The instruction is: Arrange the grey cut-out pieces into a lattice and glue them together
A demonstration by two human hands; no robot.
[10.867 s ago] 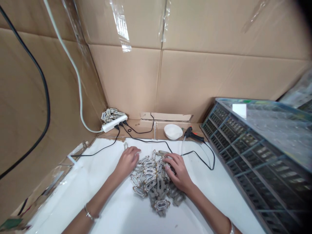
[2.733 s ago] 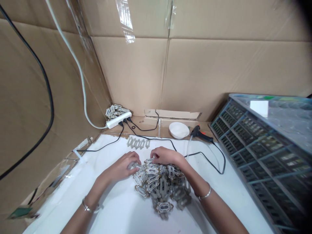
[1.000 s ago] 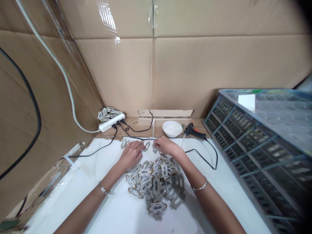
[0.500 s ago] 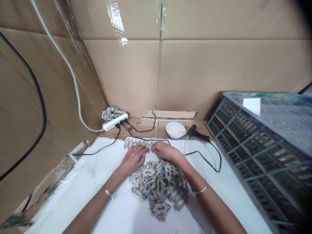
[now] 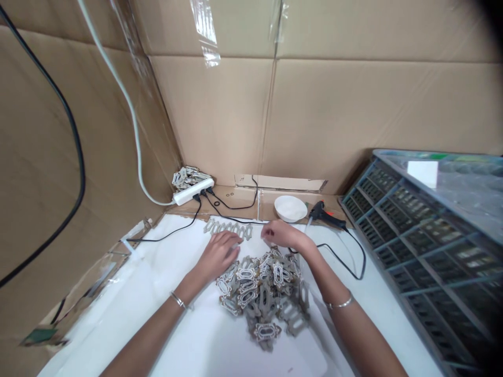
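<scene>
2 hands (image 5: pixel 218 255), 2 bracelets (image 5: pixel 177 300), 1 glue gun (image 5: pixel 328 217), 1 bowl (image 5: pixel 290 209), 1 power strip (image 5: pixel 193 191), 1 crate (image 5: pixel 424 250). Ornate frames (image 5: pixel 267 338): 2 heaps, too tangled to count; 1 row (image 5: pixel 232 229), far edge of surface (image 5: pixel 157 267).

The far row of grey pieces (image 5: pixel 228 228) has become longer toward right; the right hand (image 5: pixel 281 234) has separated from its end.

The white-covered worktable (image 5: pixel 157 256) bears a heap of openwork plaques (image 5: pixel 262 302); beyond the heap lie a plaque row (image 5: pixel 228 228) and, on cardboard (image 5: pixel 240 198), a bowl (image 5: pixel 291 208) and glue gun (image 5: pixel 323 213).
</scene>
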